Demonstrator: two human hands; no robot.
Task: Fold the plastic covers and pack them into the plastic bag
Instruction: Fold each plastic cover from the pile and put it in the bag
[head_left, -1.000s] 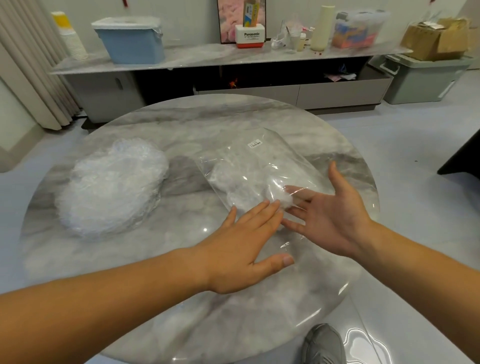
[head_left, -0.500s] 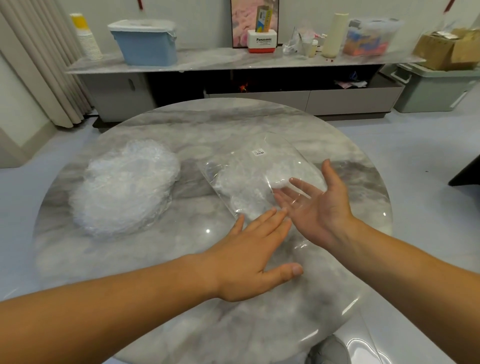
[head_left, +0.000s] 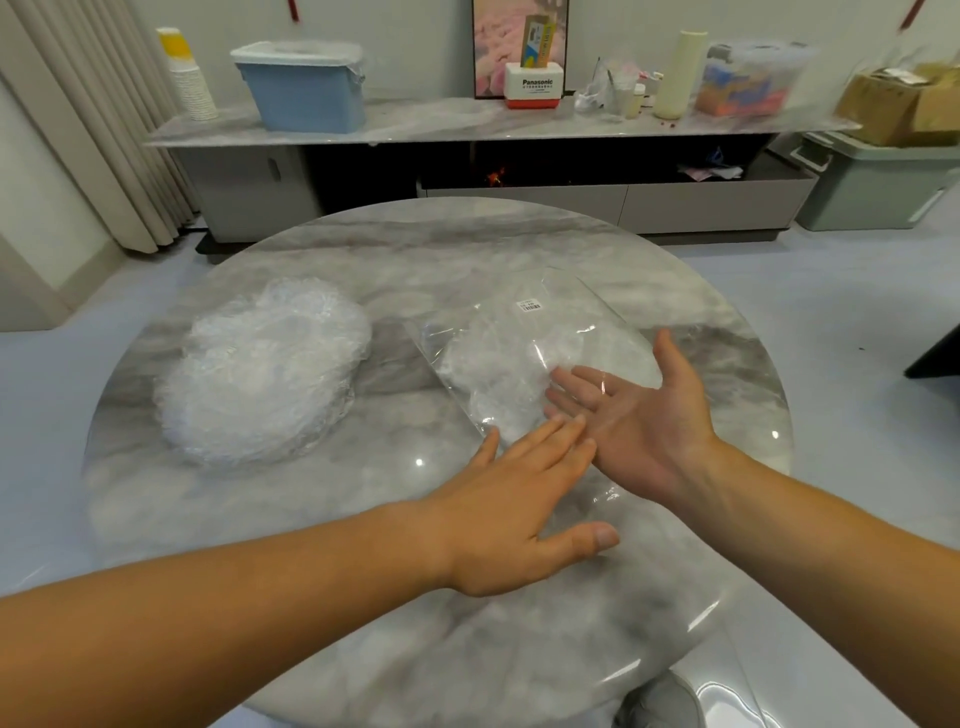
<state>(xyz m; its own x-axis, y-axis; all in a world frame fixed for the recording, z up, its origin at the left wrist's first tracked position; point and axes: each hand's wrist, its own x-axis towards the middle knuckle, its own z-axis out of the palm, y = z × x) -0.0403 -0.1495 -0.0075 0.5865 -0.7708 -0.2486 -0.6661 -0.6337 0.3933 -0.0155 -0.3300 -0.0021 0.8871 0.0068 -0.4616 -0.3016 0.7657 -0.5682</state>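
a person's left hand (head_left: 519, 512) lies palm down at the near end of a clear plastic bag (head_left: 519, 338) in the middle of a round marble table (head_left: 363, 649), its fingers (head_left: 545, 441) straight and close together. the right hand (head_left: 644, 426) is turned palm up, fingers straight and slightly spread, apparently slid under the film at the bag's mouth. neither hand pinches anything. crumpled covers show inside the bag. a loose heap of plastic covers (head_left: 260, 374) sits to the left, apart from the bag. they look feather-light, limp and slick, and are likely to spring open after folding, so a flat press and a grip at the gathered rim should suit them. the bag is best held at its mouth. bare table lies in front of the heap for folding, while the rim curves close on the right.
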